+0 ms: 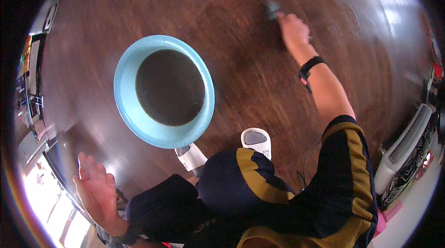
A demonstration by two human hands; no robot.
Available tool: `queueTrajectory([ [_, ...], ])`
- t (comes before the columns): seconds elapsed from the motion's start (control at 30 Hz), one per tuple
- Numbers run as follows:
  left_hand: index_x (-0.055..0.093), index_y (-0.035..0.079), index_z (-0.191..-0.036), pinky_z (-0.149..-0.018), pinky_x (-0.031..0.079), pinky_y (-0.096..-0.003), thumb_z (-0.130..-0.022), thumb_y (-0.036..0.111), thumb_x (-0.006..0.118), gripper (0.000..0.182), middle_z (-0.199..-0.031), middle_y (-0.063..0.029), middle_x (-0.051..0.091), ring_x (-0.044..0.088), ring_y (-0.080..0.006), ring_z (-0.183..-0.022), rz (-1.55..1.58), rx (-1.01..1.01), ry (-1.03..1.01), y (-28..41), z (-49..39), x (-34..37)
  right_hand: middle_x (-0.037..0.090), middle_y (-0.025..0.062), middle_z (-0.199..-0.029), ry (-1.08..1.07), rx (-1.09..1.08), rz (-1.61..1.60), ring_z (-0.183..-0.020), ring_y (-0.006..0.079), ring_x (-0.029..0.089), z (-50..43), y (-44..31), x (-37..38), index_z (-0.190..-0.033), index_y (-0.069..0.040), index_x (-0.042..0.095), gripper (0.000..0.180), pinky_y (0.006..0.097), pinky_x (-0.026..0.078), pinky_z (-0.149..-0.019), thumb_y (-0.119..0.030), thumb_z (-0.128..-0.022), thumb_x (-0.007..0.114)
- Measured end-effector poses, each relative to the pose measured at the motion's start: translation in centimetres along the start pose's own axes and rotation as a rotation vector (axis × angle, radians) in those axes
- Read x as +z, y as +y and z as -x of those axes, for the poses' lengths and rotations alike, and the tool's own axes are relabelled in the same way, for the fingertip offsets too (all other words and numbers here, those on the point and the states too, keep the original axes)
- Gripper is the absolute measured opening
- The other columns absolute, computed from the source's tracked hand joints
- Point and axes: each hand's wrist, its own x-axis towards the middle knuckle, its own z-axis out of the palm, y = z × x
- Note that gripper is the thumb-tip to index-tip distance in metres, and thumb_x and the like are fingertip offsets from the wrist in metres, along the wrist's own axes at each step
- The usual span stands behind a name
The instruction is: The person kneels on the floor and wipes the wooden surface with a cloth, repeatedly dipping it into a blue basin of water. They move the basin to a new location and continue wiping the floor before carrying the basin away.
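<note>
At the end of the outstretched right arm, my right hand (294, 32) is closed around a blurred blue-grey object (273, 10), perhaps a cloth, low over the dark wood-grain floor (236, 57). Motion blur hides its exact shape and whether it touches the floor. My left hand (97, 185) is raised at the lower left, palm showing and fingers extended, with nothing in it. A light blue basin (161, 137) stands in front of my feet, partly filled with dark, murky water (170, 88). It lies between my two hands, and neither touches it.
White slide sandals (256, 140) are on my feet, just beside the basin. A white appliance-like object (405, 149) stands along the right edge. A thin cable (306, 161) runs near my right leg. Furniture and a bright window (52, 199) line the left side.
</note>
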Motion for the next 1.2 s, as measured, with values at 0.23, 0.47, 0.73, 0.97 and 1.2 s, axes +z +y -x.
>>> queueTrajectory([
  [0.23,0.025,0.009,-0.15,-0.105,0.035,-0.0519,-0.104,0.036,0.031,0.053,-0.145,-0.0157,0.041,0.043,-0.0312,-0.129,-0.052,0.027,-0.005,0.5,0.4,0.2,0.065,0.0123,-0.1,0.046,-0.359,-0.069,-0.095,0.0335,0.064,0.8,-7.3,2.0,-0.115,-0.011,0.058,0.025,0.0455,0.053,-0.078,-0.013,-0.094,0.044],
  [0.47,0.024,0.008,-0.15,-0.104,0.035,-0.0478,-0.104,0.034,0.034,0.054,-0.145,-0.0134,0.04,0.042,-0.0259,-0.125,-0.008,0.016,0.045,0.6,1.4,-0.4,0.062,0.0124,-0.104,0.066,0.145,0.025,-0.093,0.0317,0.064,-2.1,0.9,-0.2,-0.113,-0.011,0.062,0.025,0.045,0.053,-0.072,-0.014,-0.095,0.044],
  [0.73,0.024,0.007,-0.15,-0.101,0.036,-0.0474,-0.104,0.038,0.03,0.056,-0.143,-0.0122,0.042,0.043,-0.0245,-0.121,-0.108,-0.049,0.045,0.6,0.4,-1.0,0.062,0.0135,-0.106,0.055,-0.34,-0.149,-0.092,0.0348,0.065,2.7,-7.0,1.8,-0.121,-0.01,0.057,0.029,0.0441,0.054,-0.076,-0.017,-0.096,0.044],
  [0.97,0.026,0.007,-0.149,-0.1,0.04,-0.0473,-0.102,0.034,0.04,0.056,-0.142,-0.013,0.043,0.044,-0.0256,-0.124,-0.021,0.01,0.07,1.0,1.3,-0.2,0.062,0.015,-0.101,0.055,0.184,-0.083,-0.092,0.0333,0.066,-1.6,-3.1,0.3,-0.112,-0.013,0.058,0.022,0.0455,0.055,-0.072,-0.011,-0.094,0.045],
  [1.2,0.027,0.009,-0.149,-0.097,0.045,-0.0474,-0.101,0.031,0.044,0.055,-0.139,-0.0133,0.047,0.048,-0.0277,-0.122,-0.046,-0.037,0.102,0.3,0.9,-0.2,0.062,0.0128,-0.102,0.084,-0.286,-0.009,-0.09,0.0345,0.065,1.6,-5.1,1.1,-0.124,-0.019,0.056,0.03,0.0427,0.055,-0.07,-0.016,-0.096,0.044],
])
